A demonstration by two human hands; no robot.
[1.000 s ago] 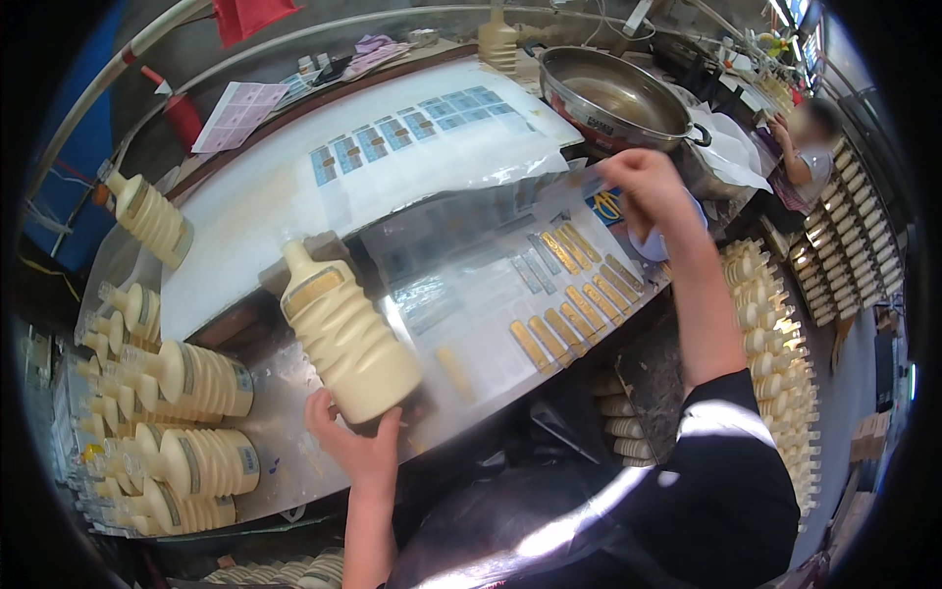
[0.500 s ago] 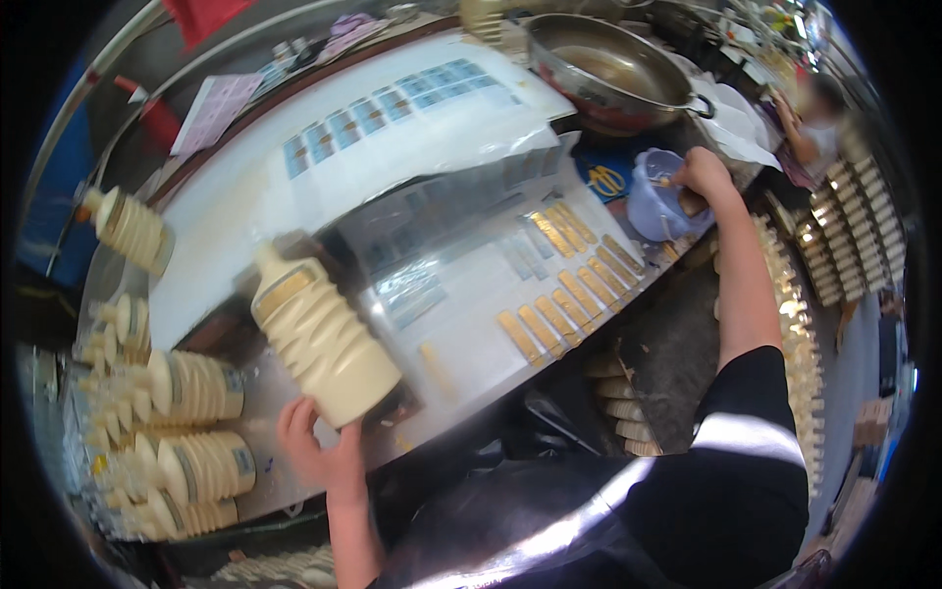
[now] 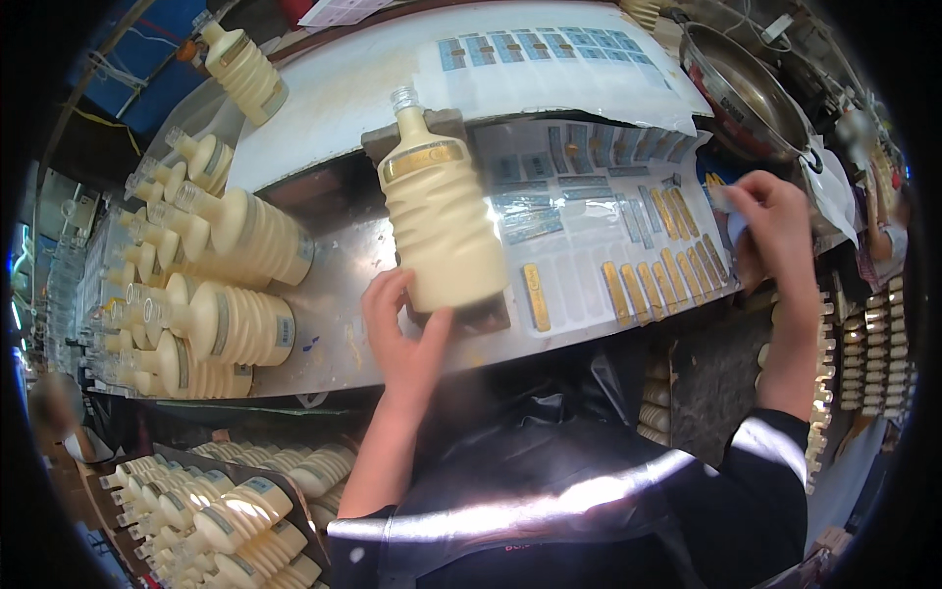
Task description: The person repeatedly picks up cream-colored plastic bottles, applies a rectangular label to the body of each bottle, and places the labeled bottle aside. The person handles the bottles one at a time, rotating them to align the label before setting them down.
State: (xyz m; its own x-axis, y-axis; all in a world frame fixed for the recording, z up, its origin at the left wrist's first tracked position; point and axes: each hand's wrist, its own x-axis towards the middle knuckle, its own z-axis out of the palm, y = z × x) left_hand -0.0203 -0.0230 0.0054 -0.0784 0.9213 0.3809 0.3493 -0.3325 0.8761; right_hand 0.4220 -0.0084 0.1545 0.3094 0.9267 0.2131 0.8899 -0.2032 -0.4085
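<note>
A cream-coloured bottle (image 3: 446,231) with wavy ridges, a gold neck label and a clear threaded mouth lies on a dark brown rest (image 3: 488,316). My left hand (image 3: 404,324) grips its base end, fingers on one side and thumb at the bottom edge. Over the table's right end, my right hand (image 3: 775,216) is closed in a pinch; a small pale bit shows at its fingertips, its kind unclear. Behind that hand a lavender bucket (image 3: 738,228) is mostly hidden. Gold label strips (image 3: 638,290) lie in rows on a white sheet, one strip (image 3: 536,296) apart, nearer the bottle.
Several similar bottles (image 3: 250,236) lie stacked at the left, and one (image 3: 242,74) leans farther back. Blue labels (image 3: 510,49) cover a raised white board (image 3: 363,88). A large metal pan (image 3: 751,88) stands back right. More bottles (image 3: 245,515) fill the lower left. People are at both sides.
My view has turned, shifting the scene. The right hand has come up from inside the bucket. The bottle, blurred before, now lies on the brown rest, my left hand still at its base.
</note>
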